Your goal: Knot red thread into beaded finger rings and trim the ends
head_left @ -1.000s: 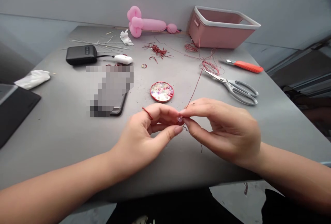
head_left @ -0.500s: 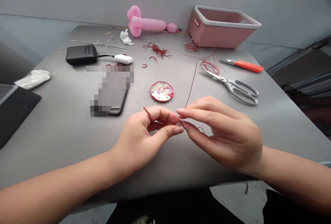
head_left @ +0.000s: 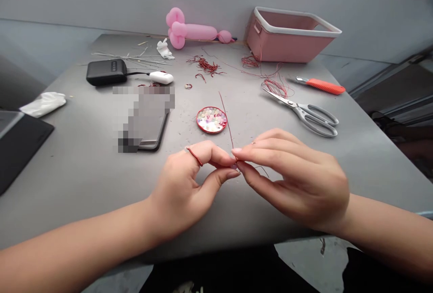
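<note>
Red thread [head_left: 226, 115] rising over the table [head_left: 84, 167], pinched low between left hand [head_left: 189, 180] and right hand [head_left: 297, 176], fingertips of both pressed together on it, just before the bead dish [head_left: 211, 119]; likely to slip free or fray if either pinch loosens.

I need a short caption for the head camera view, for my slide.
Both hands, left hand and right hand, pinch a red thread near a round bead dish.
</note>
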Demonstrator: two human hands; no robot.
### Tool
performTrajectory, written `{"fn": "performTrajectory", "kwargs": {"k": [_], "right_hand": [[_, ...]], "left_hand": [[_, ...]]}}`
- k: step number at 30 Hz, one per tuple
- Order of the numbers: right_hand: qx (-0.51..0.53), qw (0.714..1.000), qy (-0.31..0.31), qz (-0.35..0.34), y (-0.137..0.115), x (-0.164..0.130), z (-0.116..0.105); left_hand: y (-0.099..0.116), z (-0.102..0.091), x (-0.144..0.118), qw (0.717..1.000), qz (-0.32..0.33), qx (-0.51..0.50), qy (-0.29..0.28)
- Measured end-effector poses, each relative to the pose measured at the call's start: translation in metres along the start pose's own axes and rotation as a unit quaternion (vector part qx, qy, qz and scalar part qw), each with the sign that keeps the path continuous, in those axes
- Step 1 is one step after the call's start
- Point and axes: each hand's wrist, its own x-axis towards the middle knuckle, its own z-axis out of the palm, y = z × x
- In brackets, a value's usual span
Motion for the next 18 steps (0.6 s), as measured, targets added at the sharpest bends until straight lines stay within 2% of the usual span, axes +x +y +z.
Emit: {"fn": "performTrajectory", "kwargs": {"k": [3, 6, 13, 18], "right_hand": [[0.117, 0.988, -0.011, 0.101, -0.0004, -0.0019, 0.0017], [0.160, 0.975, -0.023, 0.153, -0.0003, -0.0042, 0.0035], [0.052, 0.993, -0.014, 0.103, -0.0020, -0.0035, 0.0051], [-0.020, 0.998, -0.026, 0.056, -0.0065, -0.0027, 0.0036]], "left_hand": [[0.0022, -0.0002, 0.0002, 0.999, 0.010, 0.030, -0.005], [0.0034, -0.0003, -0.0001, 0.998, 0.024, 0.065, 0.000], [-0.0005, 0.0006, -0.0013, 0.989, 0.085, 0.118, 0.029], [0.0016, 0.0010, -0.0025, 0.984, 0.100, 0.142, 0.042]]}}
